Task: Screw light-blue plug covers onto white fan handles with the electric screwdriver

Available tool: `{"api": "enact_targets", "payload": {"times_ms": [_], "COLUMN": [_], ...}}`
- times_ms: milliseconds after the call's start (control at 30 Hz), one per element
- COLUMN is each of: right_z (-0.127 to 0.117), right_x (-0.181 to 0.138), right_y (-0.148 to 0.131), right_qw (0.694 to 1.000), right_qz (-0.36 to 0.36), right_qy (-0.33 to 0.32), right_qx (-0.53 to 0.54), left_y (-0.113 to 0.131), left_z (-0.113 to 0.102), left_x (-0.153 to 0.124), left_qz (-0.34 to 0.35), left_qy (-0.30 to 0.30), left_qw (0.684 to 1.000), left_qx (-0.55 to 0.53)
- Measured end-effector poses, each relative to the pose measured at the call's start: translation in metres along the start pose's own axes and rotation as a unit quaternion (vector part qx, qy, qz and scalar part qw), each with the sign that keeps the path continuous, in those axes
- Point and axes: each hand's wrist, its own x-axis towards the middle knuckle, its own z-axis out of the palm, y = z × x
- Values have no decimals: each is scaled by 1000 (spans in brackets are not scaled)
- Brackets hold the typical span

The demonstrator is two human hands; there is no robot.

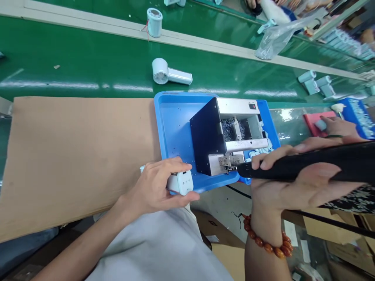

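While left hand (154, 187) grips white housing (180, 182), right hand (293, 189) closes around black tool (322, 164). Long axis near level; tip points left at steel jig (231, 162).

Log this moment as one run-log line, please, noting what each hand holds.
Left hand: white device housing | Right hand: black handheld tool | Tip near: metal fixture in blue tray

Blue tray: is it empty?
Not empty: the blue tray holds a boxy metal machine with a black panel, plus scattered metal bits.
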Motion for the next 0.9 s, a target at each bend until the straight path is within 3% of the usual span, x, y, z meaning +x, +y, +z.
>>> {"api": "enact_targets", "payload": {"times_ms": [100, 267, 500, 633, 800, 900], "right_z": [0, 1, 5, 3, 10, -3], "right_x": [-7, -7, -11, -6, -4, -9], "right_y": [-7, -14, -24, -23, -12, -24], "right_qw": [999, 999, 997, 999, 1000, 995], "right_qz": [37, 17, 62, 33, 10, 36], "right_qy": [-2, 32, -1, 26, 7, -41], "right_qx": [-26, -34, -42, 4, -10, -81], "left_y": [-1, 0, -2, -3, -4, -5], "left_z": [0, 0, -1, -1, -3, -4], "left_x": [-2, -1, -1, -4, -9, -9], "left_qz": [-8, -8, -8, -23, -66, -94], "left_qy": [2, -1, 3, -4, -1, -3], "left_qw": [1000, 1000, 1000, 1000, 998, 995], "left_qx": [-10, -5, -4, -13, -19, -27]}}
